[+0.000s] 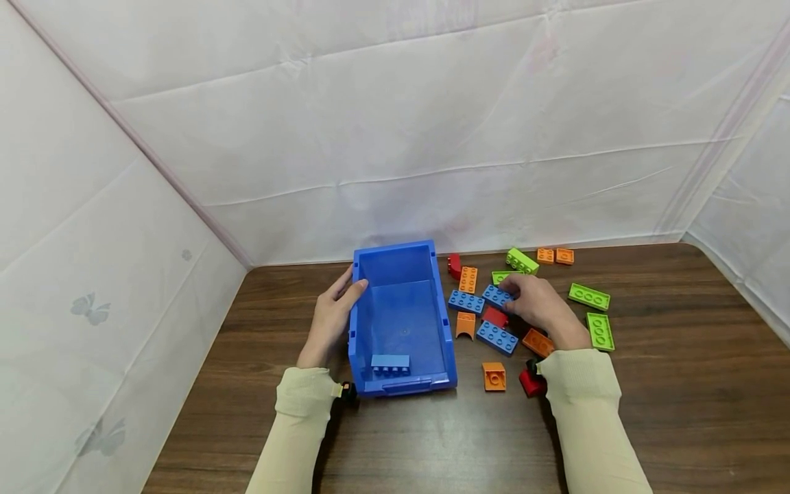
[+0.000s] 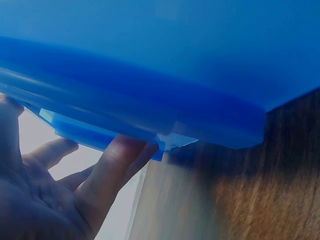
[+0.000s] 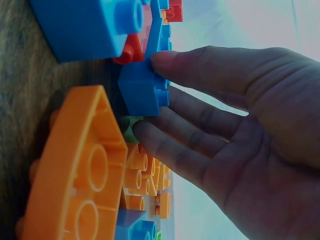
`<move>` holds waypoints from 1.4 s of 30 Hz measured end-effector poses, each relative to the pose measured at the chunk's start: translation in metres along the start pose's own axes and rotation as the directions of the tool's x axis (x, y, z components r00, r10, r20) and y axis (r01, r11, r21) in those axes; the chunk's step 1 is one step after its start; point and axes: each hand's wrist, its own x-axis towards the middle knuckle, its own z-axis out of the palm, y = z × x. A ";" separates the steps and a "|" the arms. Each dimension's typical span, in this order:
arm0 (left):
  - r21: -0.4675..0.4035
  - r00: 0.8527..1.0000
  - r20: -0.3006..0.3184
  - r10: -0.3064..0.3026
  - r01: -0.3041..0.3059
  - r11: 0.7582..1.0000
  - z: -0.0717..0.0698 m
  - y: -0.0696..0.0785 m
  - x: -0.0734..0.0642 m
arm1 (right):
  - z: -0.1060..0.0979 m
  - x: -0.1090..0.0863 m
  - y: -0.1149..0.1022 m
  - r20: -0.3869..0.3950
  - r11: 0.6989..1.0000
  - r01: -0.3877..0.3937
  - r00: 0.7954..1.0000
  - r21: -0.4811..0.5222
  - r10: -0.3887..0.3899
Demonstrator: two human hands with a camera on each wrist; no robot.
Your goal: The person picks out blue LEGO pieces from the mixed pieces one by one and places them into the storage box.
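On the bench (image 1: 395, 439), near the blue bin (image 1: 404, 309), my right grip (image 1: 537, 300) pinches a blue brick (image 1: 496, 295) between thumb and fingers; firmness, cannot tell. Left grip (image 1: 332, 314) clasps the bin's left side. Step, as judged: pick-up. Next move calls for a lift clear of the red brick (image 1: 496, 317), then probably a leftward carry.

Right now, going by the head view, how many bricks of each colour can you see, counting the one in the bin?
Blue bricks: 4, one of them inside the bin
Orange bricks: 6
Green bricks: 4
Red bricks: 3
Total: 17 visible; the right hand may hide more.
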 end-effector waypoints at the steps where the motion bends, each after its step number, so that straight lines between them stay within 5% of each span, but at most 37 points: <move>1: 0.000 1.000 -0.001 -0.001 0.001 1.000 0.000 0.000 0.000 | 0.000 0.000 0.000 0.000 1.000 0.000 1.000 0.001 0.000; 42: -0.004 1.000 0.002 0.011 -0.011 1.000 0.001 0.001 0.001 | -0.009 -0.005 -0.006 -0.065 0.997 0.070 0.996 0.023 -0.068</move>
